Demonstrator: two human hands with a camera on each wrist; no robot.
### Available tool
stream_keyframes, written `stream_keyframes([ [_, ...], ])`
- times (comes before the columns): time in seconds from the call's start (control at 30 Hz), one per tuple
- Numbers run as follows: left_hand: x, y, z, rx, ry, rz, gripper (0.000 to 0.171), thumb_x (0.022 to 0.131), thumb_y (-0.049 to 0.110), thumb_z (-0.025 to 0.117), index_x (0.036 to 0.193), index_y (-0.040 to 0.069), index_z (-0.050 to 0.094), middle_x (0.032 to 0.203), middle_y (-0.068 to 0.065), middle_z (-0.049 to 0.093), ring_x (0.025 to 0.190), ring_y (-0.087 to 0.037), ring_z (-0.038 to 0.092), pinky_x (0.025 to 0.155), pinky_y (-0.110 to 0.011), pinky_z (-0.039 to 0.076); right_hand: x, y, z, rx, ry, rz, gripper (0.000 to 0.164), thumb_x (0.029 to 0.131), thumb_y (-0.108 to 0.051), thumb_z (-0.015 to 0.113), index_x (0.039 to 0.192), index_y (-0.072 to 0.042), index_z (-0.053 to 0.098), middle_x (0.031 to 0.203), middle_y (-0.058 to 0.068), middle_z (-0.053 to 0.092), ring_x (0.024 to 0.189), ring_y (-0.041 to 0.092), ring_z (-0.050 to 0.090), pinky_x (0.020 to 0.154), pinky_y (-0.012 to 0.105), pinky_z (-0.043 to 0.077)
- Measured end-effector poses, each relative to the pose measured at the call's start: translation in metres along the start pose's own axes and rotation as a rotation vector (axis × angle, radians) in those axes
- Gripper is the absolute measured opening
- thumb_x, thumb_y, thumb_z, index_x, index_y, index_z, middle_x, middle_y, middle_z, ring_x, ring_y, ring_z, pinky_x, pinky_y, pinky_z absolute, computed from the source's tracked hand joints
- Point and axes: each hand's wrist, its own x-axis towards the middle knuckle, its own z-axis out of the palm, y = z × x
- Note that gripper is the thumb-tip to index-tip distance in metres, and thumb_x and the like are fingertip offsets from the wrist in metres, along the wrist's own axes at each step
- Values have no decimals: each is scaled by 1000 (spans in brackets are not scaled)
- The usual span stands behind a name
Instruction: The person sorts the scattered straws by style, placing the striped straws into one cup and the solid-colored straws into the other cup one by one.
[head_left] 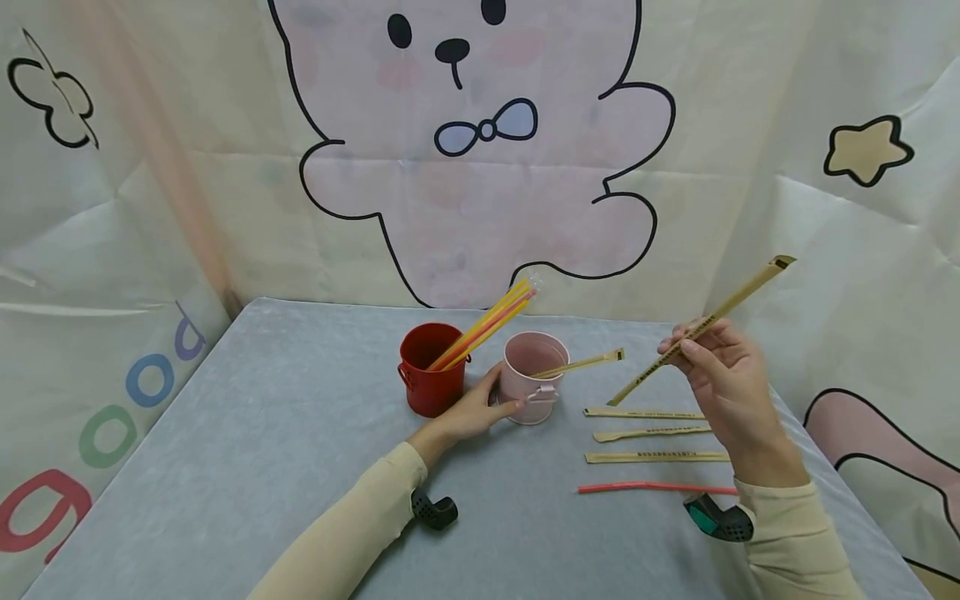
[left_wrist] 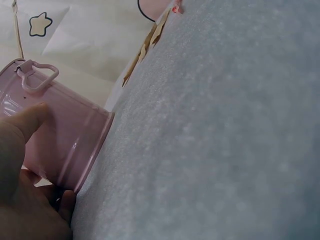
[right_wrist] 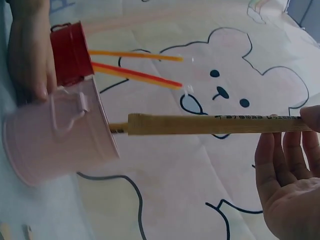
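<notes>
My left hand (head_left: 472, 410) grips the small pink metal bucket (head_left: 531, 410) low on its side, thumb across the front, as the left wrist view shows. One paper-wrapped straw (head_left: 585, 363) leans out of this bucket to the right. Raised at the right, my right hand (head_left: 723, 375) pinches another paper-wrapped straw (head_left: 738, 298) between thumb and fingers. It slants, its lower end over the table to the right of the pink bucket. In the right wrist view, the held straw (right_wrist: 195, 125) overlaps the one in the bucket.
Close to the left of the pink bucket stands a red bucket (head_left: 429, 393) with yellow and red straws (head_left: 486, 327) in it. Three paper-wrapped straws (head_left: 645, 457) and a red straw (head_left: 637, 486) lie in a column on the grey cloth-covered table (head_left: 247, 433), below my right hand.
</notes>
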Motion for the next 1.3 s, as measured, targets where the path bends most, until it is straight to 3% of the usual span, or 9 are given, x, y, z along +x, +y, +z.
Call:
stream_keyframes([
  [0.13, -1, 1, 1, -4, 4, -5, 84, 98, 35, 65, 163, 19, 15, 170, -5, 20, 159, -28, 18, 128, -51, 20, -1, 5, 7, -4, -35, 24, 33, 100, 19, 34, 113, 6, 62, 106, 11, 68, 100, 22, 71, 90, 29, 59],
  [0.4, -1, 4, 2, -2, 9, -12, 83, 98, 34, 66, 163, 18, 17, 170, -6, 21, 158, -27, 19, 128, -50, 19, -5, 19, 17, -38, -28, 100, 30, 101, 16, 38, 112, 1, 62, 105, 6, 69, 103, 19, 71, 91, 28, 59],
  [0.73, -2, 4, 2, 1, 5, -5, 83, 98, 34, 65, 163, 18, 16, 170, -6, 20, 158, -28, 18, 128, -50, 20, -6, 29, 18, -96, 140, 104, 25, 101, 12, 45, 108, -2, 64, 103, 5, 71, 96, 16, 72, 88, 28, 60],
  [1.3, -1, 2, 0, 21, 12, -4, 83, 98, 36, 65, 163, 18, 16, 170, -7, 21, 158, -28, 20, 127, -50, 20, -6, 44, 18, -110, 255, 111, 17, 100, 8, 51, 104, -4, 62, 100, 4, 74, 99, 17, 75, 92, 29, 59],
])
